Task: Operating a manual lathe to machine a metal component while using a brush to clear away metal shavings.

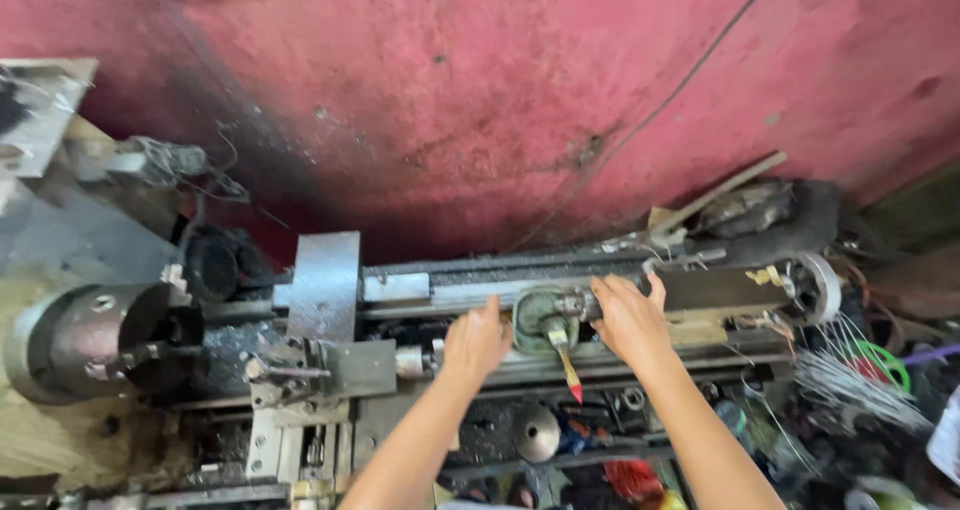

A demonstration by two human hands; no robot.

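Left hand (476, 340) laid flat, fingers spread, on lathe bed (470, 292) beside green tailstock (545, 317), holding nothing, right hand (628, 318) curled over tailstock body, grip loosely closed around it, yellow-red lever (567, 364) hanging below, chuck (95, 342) at far left end, handwheel (825, 286) at right end

packages: none are seen on or around the lathe
labels and signs: none are seen
screens: none are seen

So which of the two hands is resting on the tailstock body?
The right hand: its fingers lie over the tailstock. The left hand sits further left on the lathe bed, beside the green part.
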